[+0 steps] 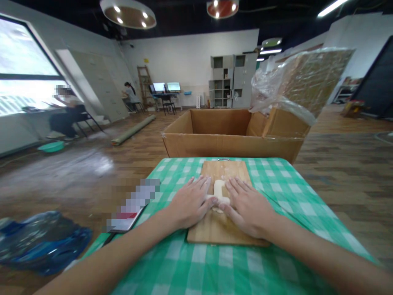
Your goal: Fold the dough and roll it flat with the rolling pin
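Daylight glares through a washed-out window (27, 49) at the left and round lamps (128, 14) shine beneath a dark ceiling (184, 20), a white sheen lies on the wooden floor (138, 153), wide-angle distortion stretches the edges, blur softens the plastic bottle (46, 241), and pixel blocks mask patches at left.

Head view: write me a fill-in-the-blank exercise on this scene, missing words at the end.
1. The left hand and right hand are placed palms ____ at the pale dough on the board.
2. The tablecloth is checked in white and ____.
3. The large open box beyond the tablecloth is made of ____.
4. The blue plastic bottle is on the ____ side of the picture.

Missing words: down; green; cardboard; left.
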Demonstrator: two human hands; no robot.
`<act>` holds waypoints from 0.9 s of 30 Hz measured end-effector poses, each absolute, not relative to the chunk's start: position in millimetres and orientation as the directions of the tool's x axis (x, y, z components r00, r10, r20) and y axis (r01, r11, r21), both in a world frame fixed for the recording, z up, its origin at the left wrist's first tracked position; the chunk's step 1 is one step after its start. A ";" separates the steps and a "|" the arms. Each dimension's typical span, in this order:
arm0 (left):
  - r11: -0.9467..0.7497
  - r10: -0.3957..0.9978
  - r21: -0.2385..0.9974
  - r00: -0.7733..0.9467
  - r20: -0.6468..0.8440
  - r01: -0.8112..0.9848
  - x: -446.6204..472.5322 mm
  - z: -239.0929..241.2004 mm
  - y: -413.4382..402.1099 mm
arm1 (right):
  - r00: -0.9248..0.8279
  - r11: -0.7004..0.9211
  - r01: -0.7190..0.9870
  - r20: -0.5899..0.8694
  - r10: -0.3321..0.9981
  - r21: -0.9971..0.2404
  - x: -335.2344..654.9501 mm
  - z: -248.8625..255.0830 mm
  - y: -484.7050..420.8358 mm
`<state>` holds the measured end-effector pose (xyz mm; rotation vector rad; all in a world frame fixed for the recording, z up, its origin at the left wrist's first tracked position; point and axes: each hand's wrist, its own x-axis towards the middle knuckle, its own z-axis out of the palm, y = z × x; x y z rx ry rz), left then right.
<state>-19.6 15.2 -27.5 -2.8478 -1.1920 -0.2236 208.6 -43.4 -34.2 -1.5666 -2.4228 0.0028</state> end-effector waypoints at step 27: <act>-0.651 0.688 -0.032 0.608 0.397 0.758 -1.8 -46.3 37.1 | -0.350 0.352 0.933 0.383 0.855 0.067 212.2 -37.5 -19.4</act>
